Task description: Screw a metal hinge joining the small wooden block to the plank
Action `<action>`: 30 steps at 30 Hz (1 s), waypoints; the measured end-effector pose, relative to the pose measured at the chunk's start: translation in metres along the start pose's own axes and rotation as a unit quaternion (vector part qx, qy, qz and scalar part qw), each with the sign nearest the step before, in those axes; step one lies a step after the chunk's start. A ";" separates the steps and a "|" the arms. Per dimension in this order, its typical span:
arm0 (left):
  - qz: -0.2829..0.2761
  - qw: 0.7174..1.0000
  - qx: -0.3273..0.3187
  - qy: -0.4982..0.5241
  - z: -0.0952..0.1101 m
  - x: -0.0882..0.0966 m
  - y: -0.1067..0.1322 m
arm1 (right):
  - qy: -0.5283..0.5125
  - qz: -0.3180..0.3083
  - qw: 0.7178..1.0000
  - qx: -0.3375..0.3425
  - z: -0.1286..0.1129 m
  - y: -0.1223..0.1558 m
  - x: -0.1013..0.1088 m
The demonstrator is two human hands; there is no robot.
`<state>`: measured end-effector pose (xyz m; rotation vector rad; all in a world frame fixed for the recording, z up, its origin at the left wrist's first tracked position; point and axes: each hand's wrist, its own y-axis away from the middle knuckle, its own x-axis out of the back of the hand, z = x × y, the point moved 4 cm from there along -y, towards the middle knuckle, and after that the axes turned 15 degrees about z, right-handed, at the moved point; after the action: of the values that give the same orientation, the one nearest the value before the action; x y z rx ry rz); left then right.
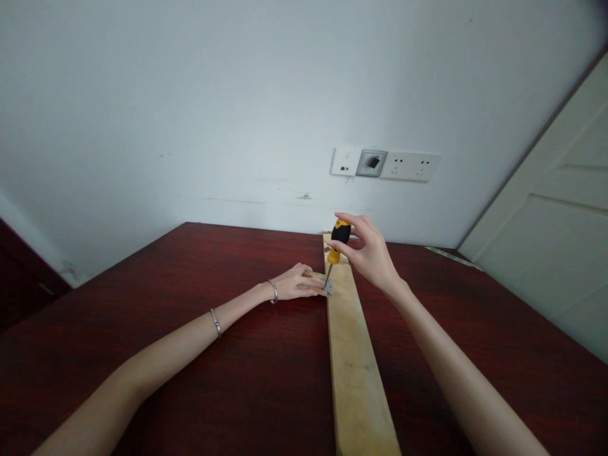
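My right hand (369, 248) grips the yellow and black handle of a screwdriver (341, 233), with fingers wrapped around its top. Its shaft slants down to a small metal hinge (329, 286) at the left edge of a long wooden plank (354, 354). On the left of the plank, my left hand (293, 283) is closed on a small wooden piece (313, 276) that meets the hinge. Fingers cover much of that small piece. Whether the screwdriver's tip sits in a screw is too small to tell.
The plank lies lengthwise on a dark red wooden table (228, 380), its far end near the white wall (228, 114). Wall sockets (411, 166) with a black plug (373, 162) are above the table. A thin pale strip (453, 256) lies at the far right edge, beside a white door (560, 209).
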<state>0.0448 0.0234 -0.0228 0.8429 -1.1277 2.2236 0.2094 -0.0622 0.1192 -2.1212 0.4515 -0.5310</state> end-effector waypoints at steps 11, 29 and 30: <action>0.013 0.999 -0.034 -0.001 -0.003 -0.002 0.001 | -0.041 -0.031 0.999 -0.014 0.010 0.001 -0.003; 0.022 0.997 -0.066 -0.042 -0.005 -0.005 0.000 | 0.018 0.036 0.999 0.012 0.003 0.001 0.001; 0.022 0.997 -0.065 -0.043 -0.005 -0.004 0.000 | 0.013 0.030 0.999 0.009 0.002 0.001 0.000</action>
<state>0.0461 0.0268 -0.0285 0.8745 -1.3285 2.1409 0.2108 -0.0614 0.1168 -2.0790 0.5207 -0.5276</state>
